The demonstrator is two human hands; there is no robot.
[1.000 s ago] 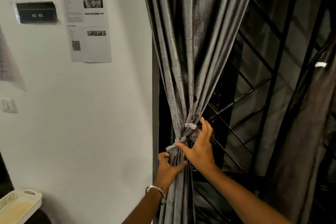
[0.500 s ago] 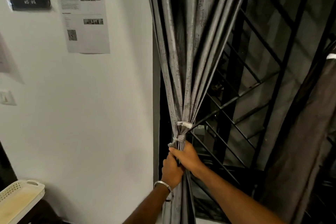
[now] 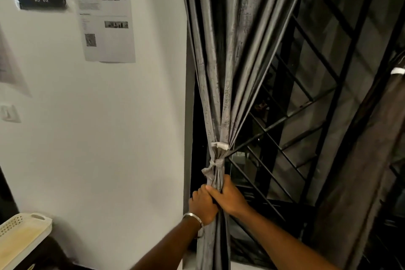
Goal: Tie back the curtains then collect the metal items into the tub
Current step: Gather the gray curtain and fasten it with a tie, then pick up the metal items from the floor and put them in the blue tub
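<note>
Backdrop: white wall (image 3: 109, 138) with posted sheet (image 3: 105, 13); window grille (image 3: 306, 116) behind my grip.
Grip: left hand (image 3: 202, 205) and right hand (image 3: 230, 198) both clenched round grey curtain (image 3: 223, 72), just below knotted tie (image 3: 215, 163).
Progress: I judge this curtain tied; brown curtain (image 3: 361, 171) far right looks banded; metal items unseen.
Nearby: cream tub (image 3: 26, 232), low, well left.

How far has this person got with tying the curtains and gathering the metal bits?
Done: the grey curtain is bunched and knotted with its tie; the darker curtain on the right also looks gathered. In hand: the left hand and right hand both grip the grey curtain just below the knot, perhaps tightening it. Left: collecting metal items; none are in view, only a cream tub at the lower left.
</note>
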